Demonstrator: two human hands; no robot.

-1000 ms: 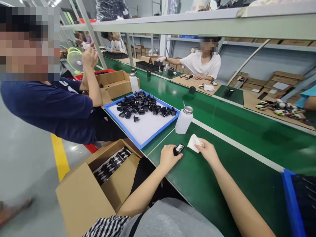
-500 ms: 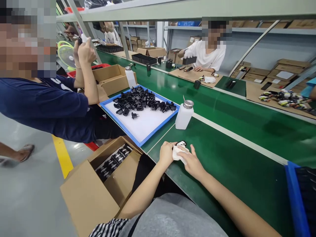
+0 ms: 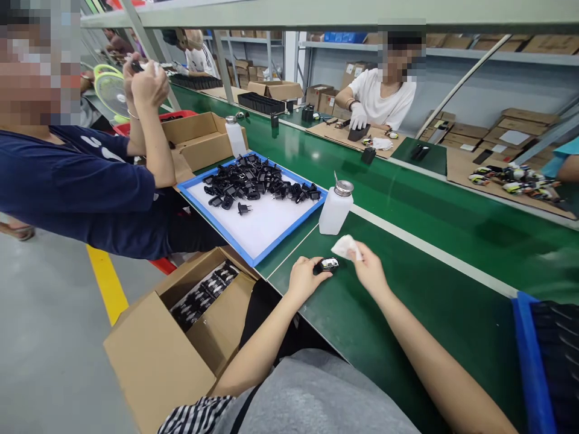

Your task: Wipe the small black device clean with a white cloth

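Note:
My left hand grips a small black plug adapter between thumb and fingers, just above the green tabletop. A lighter, shiny face of the adapter points up and to the right. In my right hand is a crumpled white cloth, pinched between thumb and fingers and held apart from the adapter. Behind the cloth stands a white dispenser bottle with a metal top. Left of the bottle, a blue-rimmed tray holds a heap of black plug adapters.
An open cardboard box with packed black parts sits low at my left. A blue bin of black pieces stands at the right edge. A co-worker in a navy shirt is close on the left; another, white-gloved, works across the bench.
My right hand has drawn the cloth off the adapter, up and to the right. The adapter in my left hand is now uncovered. The co-worker opposite has lowered a gloved hand to the bench.

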